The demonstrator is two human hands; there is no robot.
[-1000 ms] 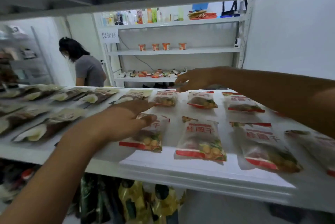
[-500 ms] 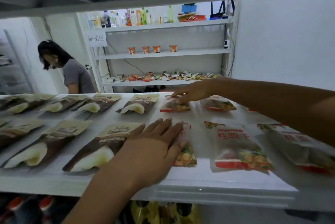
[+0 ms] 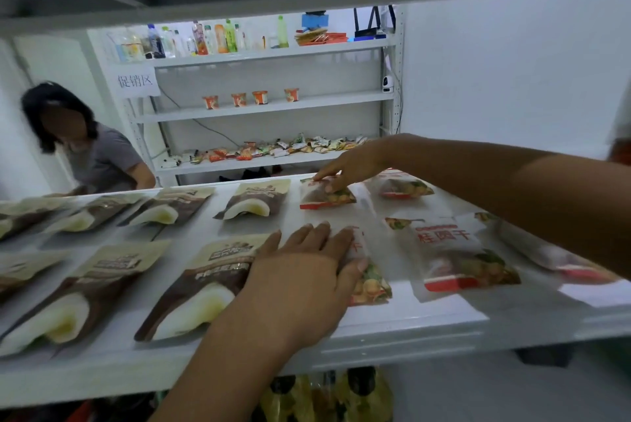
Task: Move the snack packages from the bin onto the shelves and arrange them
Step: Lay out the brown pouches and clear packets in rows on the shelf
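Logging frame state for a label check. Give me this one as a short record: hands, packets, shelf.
left hand: flat, fingers straight, pressing on front-row red-and-white packet
right hand: fingertips on back-row red-and-white packet; grip unclear
shelf: two rows of packets lying flat
layout: brown packets to the left, red-and-white ones to the right
background: second person at left; far rack behind

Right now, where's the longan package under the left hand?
Head view, centre, shelf front row: the longan package sits between a brown pouch and another longan package.
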